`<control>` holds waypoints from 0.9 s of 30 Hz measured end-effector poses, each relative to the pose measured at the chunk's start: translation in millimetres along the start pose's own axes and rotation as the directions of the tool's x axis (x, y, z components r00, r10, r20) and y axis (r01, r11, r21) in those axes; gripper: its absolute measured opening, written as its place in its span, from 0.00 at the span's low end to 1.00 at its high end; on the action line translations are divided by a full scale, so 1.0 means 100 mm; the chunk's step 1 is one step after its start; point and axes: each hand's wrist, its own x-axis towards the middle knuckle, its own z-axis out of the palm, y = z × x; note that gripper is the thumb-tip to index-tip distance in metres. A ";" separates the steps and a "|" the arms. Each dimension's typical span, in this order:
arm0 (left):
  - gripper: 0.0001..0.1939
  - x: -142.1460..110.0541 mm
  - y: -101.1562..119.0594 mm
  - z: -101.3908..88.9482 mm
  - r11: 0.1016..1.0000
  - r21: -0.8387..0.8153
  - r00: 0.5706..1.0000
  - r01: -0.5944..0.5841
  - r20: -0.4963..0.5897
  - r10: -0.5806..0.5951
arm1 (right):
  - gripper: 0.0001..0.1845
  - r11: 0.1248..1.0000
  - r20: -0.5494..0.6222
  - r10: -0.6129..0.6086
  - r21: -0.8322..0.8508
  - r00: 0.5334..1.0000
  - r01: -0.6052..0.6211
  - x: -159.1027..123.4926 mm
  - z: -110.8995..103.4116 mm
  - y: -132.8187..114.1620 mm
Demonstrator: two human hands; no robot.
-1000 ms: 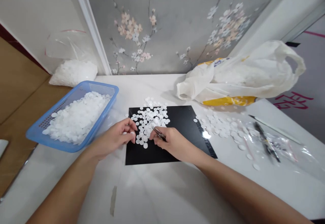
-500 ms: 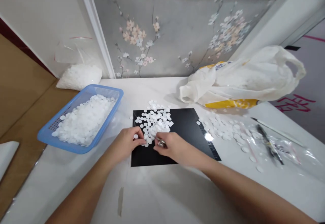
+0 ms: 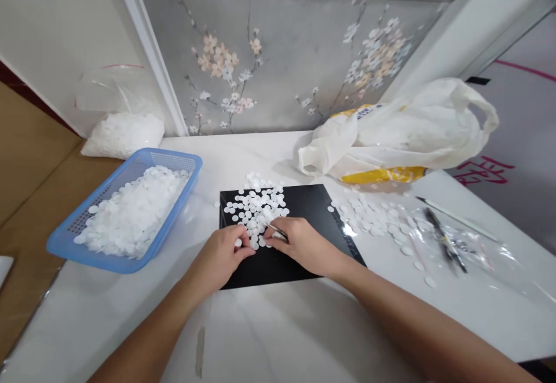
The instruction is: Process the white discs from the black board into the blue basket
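Observation:
Small white discs (image 3: 260, 200) lie in a loose heap on a black sheet (image 3: 299, 261), some spilling past its far edge onto the table. My right hand (image 3: 302, 244) is closed around slim metal tweezers (image 3: 278, 231), whose tips point left into the near side of the heap. Just left of them, over the sheet's left part, my left hand (image 3: 223, 255) is closed with curled fingers. A white disc (image 3: 238, 243) shows between its fingers; whether more are tucked inside is hidden.
A blue basket (image 3: 174, 206) full of discs stands at left, before a clear bag of white pieces (image 3: 124, 134). On the right are a white plastic bag (image 3: 408, 139), scattered discs (image 3: 373, 215), a black pen (image 3: 443, 238), a pale stick (image 3: 460, 219) and clear bags.
My left hand has moved right and closer to the right hand, fingers more closed. The tweezers stay at the heap's near edge. The camera view has shifted slightly.

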 end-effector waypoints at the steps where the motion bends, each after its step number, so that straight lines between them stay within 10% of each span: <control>1: 0.05 0.00 0.00 -0.01 1.000 -0.023 1.000 0.014 -0.001 -0.014 | 0.05 1.000 0.026 0.015 0.006 1.000 -0.015 -0.04 -0.03 0.01; 12: 0.05 0.03 0.10 -0.03 0.677 -0.705 0.975 0.211 0.201 -0.095 | 0.07 0.998 0.047 0.057 0.000 0.997 -0.057 -0.27 -0.25 0.27; 20: 0.15 0.04 0.34 0.22 0.979 -0.204 1.000 -0.001 0.020 0.005 | 0.10 0.978 0.061 0.154 0.134 0.986 -0.161 -0.37 -0.46 0.40; 27: 0.08 0.09 0.35 0.41 0.951 0.294 0.996 -0.091 0.017 0.091 | 0.03 0.962 0.225 0.157 0.186 0.962 -0.201 -0.41 -0.58 0.44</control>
